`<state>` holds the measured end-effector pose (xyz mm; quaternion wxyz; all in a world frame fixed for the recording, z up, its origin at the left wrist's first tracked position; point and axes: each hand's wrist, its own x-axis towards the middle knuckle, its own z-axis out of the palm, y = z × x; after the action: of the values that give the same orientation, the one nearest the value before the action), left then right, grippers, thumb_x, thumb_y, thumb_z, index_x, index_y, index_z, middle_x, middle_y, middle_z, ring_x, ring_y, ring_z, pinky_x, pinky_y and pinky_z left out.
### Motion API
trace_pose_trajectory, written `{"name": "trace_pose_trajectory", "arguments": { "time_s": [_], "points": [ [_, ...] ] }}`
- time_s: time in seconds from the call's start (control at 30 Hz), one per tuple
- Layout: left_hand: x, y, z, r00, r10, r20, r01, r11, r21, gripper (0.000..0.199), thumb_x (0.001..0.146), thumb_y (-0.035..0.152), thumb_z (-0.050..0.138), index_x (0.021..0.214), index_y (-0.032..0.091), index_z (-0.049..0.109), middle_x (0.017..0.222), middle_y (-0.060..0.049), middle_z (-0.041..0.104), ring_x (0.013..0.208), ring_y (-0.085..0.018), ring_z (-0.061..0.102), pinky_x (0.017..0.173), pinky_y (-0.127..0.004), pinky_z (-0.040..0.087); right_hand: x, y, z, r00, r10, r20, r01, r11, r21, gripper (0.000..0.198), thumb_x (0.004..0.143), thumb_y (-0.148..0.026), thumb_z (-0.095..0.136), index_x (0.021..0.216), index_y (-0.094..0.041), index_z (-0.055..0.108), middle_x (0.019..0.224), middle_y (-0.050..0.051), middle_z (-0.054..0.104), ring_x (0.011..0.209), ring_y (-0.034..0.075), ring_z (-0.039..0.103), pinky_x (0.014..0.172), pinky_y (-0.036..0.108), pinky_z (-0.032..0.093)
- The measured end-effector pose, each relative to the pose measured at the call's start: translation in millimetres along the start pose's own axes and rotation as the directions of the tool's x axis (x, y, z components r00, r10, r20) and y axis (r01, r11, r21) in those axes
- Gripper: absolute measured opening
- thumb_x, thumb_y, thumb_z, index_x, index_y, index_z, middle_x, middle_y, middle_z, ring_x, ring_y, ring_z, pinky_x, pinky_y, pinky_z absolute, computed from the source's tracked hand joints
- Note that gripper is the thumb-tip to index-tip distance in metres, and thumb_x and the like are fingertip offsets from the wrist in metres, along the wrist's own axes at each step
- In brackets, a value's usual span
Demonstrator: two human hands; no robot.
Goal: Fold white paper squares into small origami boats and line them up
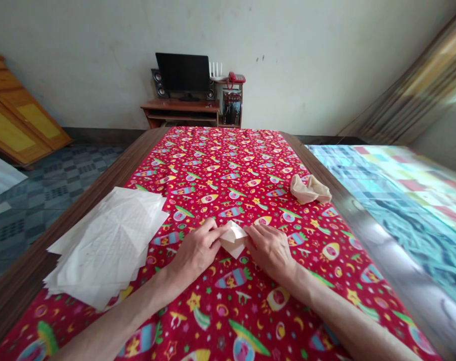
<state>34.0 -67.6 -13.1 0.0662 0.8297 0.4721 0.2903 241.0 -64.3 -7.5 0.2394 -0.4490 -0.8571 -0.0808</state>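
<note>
A small folded piece of white paper (234, 242) lies on the red patterned cloth (220, 311), between my two hands. The fingers of my left hand (203, 243) pinch its left corner. On the opposite side, my right hand (272, 249) has its fingertips closed on the right corner. The paper shows crossing folds and a point toward me; its exact folded form is too small to make out. To the left of my left forearm lies a loose stack of thin white paper sheets (107, 245), the top one marked with creases that meet near its middle.
A crumpled beige cloth-like item (310, 189) rests near the table's right side. The table's dark wooden edge (111, 180) shows along the left. A bed (401, 200) stands at the right. Beyond the table are a monitor (183, 72) on a desk and a red telephone (233, 78).
</note>
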Motion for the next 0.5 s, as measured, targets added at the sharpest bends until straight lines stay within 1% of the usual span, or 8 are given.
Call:
{"name": "trace_pose_trajectory", "arguments": {
  "time_s": [0.1,0.2,0.27,0.33,0.5],
  "points": [
    [-2,1,1,0.99,0.015,0.137,-0.024,0.998,0.065,0.038,0.089,0.014,0.047,0.125,0.024,0.054,0.085,-0.001,0.05,0.074,-0.013,0.056,0.064,-0.022,0.049,-3,1,1,0.996,-0.034,0.077,0.038,0.998,-0.047,0.014,0.089,-0.016,0.049,0.082,-0.017,0.061,0.074,0.003,0.06,0.069,0.015,0.051,0.057,0.027,0.032],
    [1,3,0,0.972,0.037,0.232,-0.071,0.988,0.137,0.043,0.09,0.014,0.044,0.133,0.021,0.045,0.091,-0.003,0.05,0.08,-0.017,0.054,0.072,-0.028,0.05,-4,0,0,0.991,-0.037,0.129,0.044,0.998,-0.052,0.012,0.09,-0.018,0.049,0.087,-0.018,0.061,0.078,0.003,0.059,0.072,0.016,0.05,0.057,0.027,0.033],
    [4,4,-1,0.963,0.048,0.266,-0.103,0.975,0.198,0.046,0.089,0.013,0.044,0.135,0.018,0.042,0.093,-0.005,0.05,0.082,-0.019,0.053,0.075,-0.032,0.049,-5,0,-1,0.987,-0.042,0.155,0.051,0.997,-0.053,0.012,0.091,-0.018,0.049,0.088,-0.018,0.06,0.08,0.003,0.058,0.073,0.016,0.05,0.056,0.027,0.033],
    [8,4,-2,0.953,0.064,0.297,-0.137,0.963,0.234,0.045,0.088,0.014,0.045,0.134,0.017,0.042,0.093,-0.006,0.051,0.084,-0.021,0.053,0.076,-0.035,0.048,-5,0,-1,0.982,-0.042,0.182,0.054,0.997,-0.06,0.011,0.091,-0.018,0.049,0.087,-0.018,0.06,0.081,0.004,0.057,0.073,0.016,0.049,0.056,0.028,0.033],
    [15,6,-6,0.933,0.079,0.351,-0.189,0.939,0.288,0.045,0.088,0.016,0.046,0.133,0.017,0.042,0.099,-0.008,0.054,0.09,-0.024,0.054,0.079,-0.04,0.045,-5,0,0,0.975,-0.038,0.217,0.052,0.997,-0.061,0.011,0.091,-0.017,0.049,0.086,-0.018,0.059,0.082,0.004,0.056,0.076,0.017,0.049,0.057,0.028,0.035]
  ]
}}
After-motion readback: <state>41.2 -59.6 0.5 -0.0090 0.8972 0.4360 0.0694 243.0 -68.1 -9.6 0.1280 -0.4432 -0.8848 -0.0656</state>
